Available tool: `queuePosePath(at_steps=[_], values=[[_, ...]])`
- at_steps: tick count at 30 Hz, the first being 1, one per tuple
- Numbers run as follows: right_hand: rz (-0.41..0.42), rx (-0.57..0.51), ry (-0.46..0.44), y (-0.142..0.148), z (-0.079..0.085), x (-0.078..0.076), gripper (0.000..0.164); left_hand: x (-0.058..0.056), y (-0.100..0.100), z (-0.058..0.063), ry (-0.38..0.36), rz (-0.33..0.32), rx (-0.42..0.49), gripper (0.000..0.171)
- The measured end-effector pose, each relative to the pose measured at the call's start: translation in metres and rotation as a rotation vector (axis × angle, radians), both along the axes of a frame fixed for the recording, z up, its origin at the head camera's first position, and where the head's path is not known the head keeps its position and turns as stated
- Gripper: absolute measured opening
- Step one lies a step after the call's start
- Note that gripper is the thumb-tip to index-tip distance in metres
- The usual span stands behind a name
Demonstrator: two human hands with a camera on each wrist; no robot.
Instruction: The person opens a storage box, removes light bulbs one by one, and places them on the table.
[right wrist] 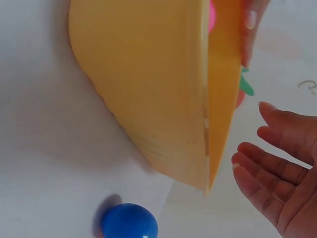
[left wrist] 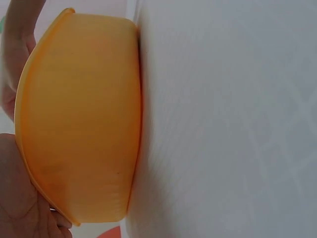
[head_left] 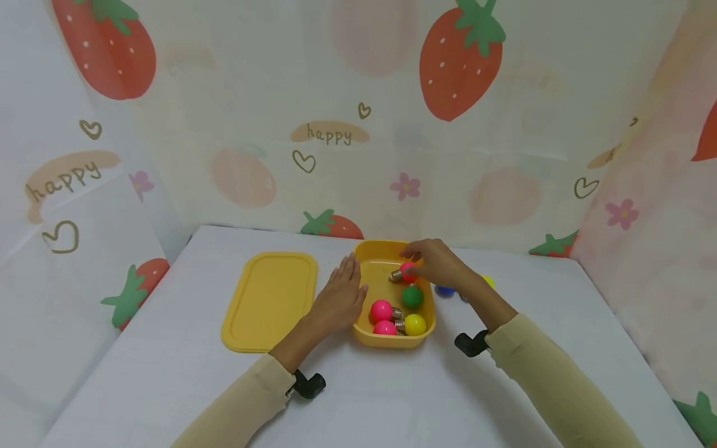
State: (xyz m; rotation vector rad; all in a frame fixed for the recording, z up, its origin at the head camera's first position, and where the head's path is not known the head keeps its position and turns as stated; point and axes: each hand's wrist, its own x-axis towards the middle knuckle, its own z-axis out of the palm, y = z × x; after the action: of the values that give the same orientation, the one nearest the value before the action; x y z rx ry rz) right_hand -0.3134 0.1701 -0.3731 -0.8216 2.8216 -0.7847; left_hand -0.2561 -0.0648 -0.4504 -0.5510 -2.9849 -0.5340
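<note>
A yellow-orange plastic box [head_left: 364, 339] holds several small light bulbs with silver screw bases. Near its far right corner lies a pink bulb [head_left: 408, 272], partly covered by my right hand [head_left: 439, 264] in the head view. That hand hovers over the right rim with relaxed, spread fingers and nothing in them, as the right wrist view shows. Below are a green bulb [head_left: 412, 296], a pink bulb [head_left: 381, 310], another pink one [head_left: 384, 328] and a yellow bulb [head_left: 415, 325]. My left hand [head_left: 340, 297] rests with straight fingers along the left rim.
Left of the box lies a flat yellow lid [head_left: 269, 305]. To the right, outside it, are a blue bulb [head_left: 445, 290] and a yellow bulb [head_left: 488, 281], the latter partly behind the right forearm. The white table meets a strawberry-print backdrop [head_left: 336, 186].
</note>
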Motion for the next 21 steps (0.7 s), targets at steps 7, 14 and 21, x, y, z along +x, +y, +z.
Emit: queuePosePath(at_steps=[7, 14, 21], values=[[0.004, 0.158, 0.011, -0.016, -0.004, -0.006, 0.046, -0.001, 0.000, -0.002, -0.001, -0.003, 0.001, 0.066], [0.023, 0.238, 0.008, -0.023, -0.009, -0.016, 0.045, -0.004, 0.000, -0.004, -0.003, 0.009, -0.006, 0.066], [0.042, 0.244, -0.043, -0.022, -0.017, -0.022, 0.039, -0.004, 0.000, -0.006, 0.002, 0.006, 0.000, 0.066]])
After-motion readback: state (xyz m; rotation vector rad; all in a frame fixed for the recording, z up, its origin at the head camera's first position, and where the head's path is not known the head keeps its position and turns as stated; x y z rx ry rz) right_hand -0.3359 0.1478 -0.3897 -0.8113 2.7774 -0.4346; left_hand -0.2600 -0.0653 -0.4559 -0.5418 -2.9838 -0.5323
